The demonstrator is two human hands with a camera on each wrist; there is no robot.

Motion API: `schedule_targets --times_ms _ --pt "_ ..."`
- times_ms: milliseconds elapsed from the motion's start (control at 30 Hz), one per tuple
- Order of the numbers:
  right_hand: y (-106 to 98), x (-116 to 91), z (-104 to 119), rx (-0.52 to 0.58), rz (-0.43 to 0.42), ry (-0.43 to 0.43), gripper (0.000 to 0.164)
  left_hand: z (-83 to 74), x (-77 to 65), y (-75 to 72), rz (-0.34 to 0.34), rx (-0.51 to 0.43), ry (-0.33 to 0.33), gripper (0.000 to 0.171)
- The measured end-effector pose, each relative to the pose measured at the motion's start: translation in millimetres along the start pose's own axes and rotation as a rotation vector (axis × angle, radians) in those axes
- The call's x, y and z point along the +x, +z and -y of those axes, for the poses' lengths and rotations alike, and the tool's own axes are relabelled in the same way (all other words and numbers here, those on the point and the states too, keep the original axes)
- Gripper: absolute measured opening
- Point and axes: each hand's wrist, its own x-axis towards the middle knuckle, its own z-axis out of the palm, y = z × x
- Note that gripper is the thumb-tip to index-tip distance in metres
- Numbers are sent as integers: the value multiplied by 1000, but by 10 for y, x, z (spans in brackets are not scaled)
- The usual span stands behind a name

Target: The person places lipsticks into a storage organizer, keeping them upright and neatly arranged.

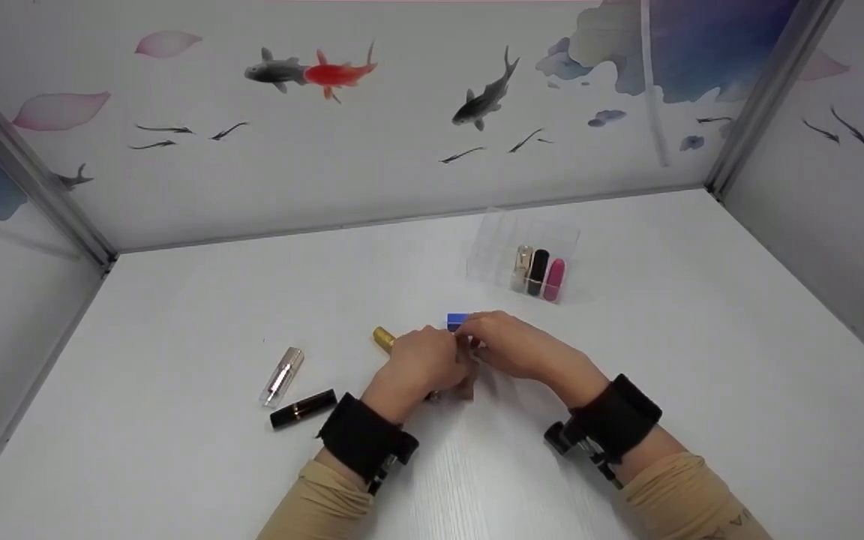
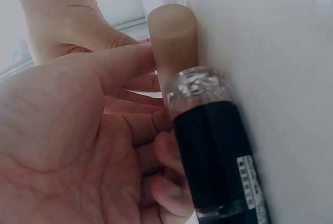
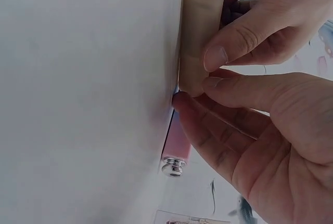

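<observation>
Both hands meet over a beige lipstick tube [image 3: 200, 31] lying close to the white tabletop. My left hand [image 1: 426, 358] holds it, thumb along its side. At the tube's far end my right hand [image 1: 511, 343] pinches it between thumb and fingertips. A black tube with a clear end and a white label [image 2: 213, 156] lies beside the left fingers in the left wrist view. Just past the right fingertips is a pink tube with a silver end [image 3: 178, 140]. From behind the hands stick out a gold tube [image 1: 383, 339] and a blue piece [image 1: 457, 322].
A clear divided box [image 1: 484, 262] stands farther back, holding a clear-and-gold lipstick [image 1: 523, 262], a black one [image 1: 538, 271] and a pink one [image 1: 555, 280]. To the left lie a silver-and-clear lipstick [image 1: 282, 377] and a black lipstick [image 1: 303, 409]. Printed panels [image 1: 402, 150] border the table.
</observation>
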Motion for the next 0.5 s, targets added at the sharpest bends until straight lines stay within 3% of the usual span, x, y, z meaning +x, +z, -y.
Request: schedule_targets --times_ms 233,500 --pt "-17 10 3 10 -23 -3 20 30 -3 -12 -7 -38 26 43" --pt "-94 -33 -34 36 -124 18 19 101 -24 -110 -54 -145 78 42"
